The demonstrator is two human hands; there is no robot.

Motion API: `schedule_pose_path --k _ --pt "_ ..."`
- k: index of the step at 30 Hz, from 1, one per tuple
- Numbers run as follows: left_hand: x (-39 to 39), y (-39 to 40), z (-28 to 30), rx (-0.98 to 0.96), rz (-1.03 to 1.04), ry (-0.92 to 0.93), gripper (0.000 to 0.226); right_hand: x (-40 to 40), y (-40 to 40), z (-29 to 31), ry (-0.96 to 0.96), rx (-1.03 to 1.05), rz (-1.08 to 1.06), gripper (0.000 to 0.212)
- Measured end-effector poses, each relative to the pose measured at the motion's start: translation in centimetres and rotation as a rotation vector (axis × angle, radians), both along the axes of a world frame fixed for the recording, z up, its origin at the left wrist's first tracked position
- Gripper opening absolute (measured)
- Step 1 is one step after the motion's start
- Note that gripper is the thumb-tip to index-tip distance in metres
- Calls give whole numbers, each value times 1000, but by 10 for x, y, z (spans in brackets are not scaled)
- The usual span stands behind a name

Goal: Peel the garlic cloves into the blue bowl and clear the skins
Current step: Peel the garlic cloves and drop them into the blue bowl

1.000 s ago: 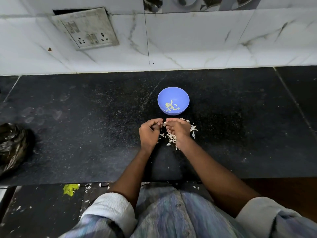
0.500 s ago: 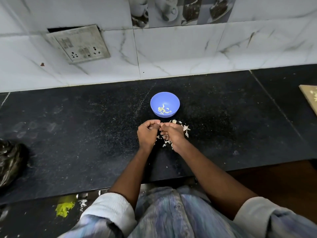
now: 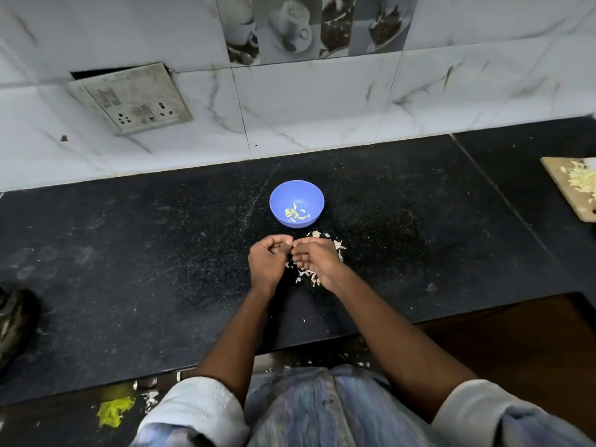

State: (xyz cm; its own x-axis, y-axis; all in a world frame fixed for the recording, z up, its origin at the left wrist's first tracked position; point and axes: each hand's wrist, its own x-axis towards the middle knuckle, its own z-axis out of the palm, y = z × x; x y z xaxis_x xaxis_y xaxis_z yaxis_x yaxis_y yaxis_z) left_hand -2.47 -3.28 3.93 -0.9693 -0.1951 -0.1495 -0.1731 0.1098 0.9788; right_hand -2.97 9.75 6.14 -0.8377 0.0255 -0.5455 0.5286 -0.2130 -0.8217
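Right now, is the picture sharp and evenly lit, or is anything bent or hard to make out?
Head view: wide-angle bend curves the counter edge; light is dim and soft; both hands' fingers meet, hiding what they hold; bowl is clear.

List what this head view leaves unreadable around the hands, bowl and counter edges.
- Whatever the left hand and right hand pinch: hidden by curled fingers.
- Pieces in the blue bowl: too small to count.
- Cutting board: cut off by the right edge.
- Dark bag: cut off by the left edge.
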Motion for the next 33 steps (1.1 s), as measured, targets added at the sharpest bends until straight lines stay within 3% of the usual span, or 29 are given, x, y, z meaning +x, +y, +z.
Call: schedule_pose_path --k 2,9,17,22,27,33 --pt "-5 3 3 -31 -24 17 14 -6 7 2 -29 -36 15 8" --pt "-21 22 4 132 93 -111 9 -21 16 2 15 89 4 6" --pt "-20 24 6 -108 77 -34 10 -22 18 3 204 476 81 5" --pt "-12 17 -2 -241 -2 11 9 -19 29 3 243 587 156 7" --pt "-5 18 -6 -199 -21 17 6 -17 32 -2 269 654 187 5" --pt "-8 24 -4 16 59 -66 10 -16 36 -4 270 598 229 13"
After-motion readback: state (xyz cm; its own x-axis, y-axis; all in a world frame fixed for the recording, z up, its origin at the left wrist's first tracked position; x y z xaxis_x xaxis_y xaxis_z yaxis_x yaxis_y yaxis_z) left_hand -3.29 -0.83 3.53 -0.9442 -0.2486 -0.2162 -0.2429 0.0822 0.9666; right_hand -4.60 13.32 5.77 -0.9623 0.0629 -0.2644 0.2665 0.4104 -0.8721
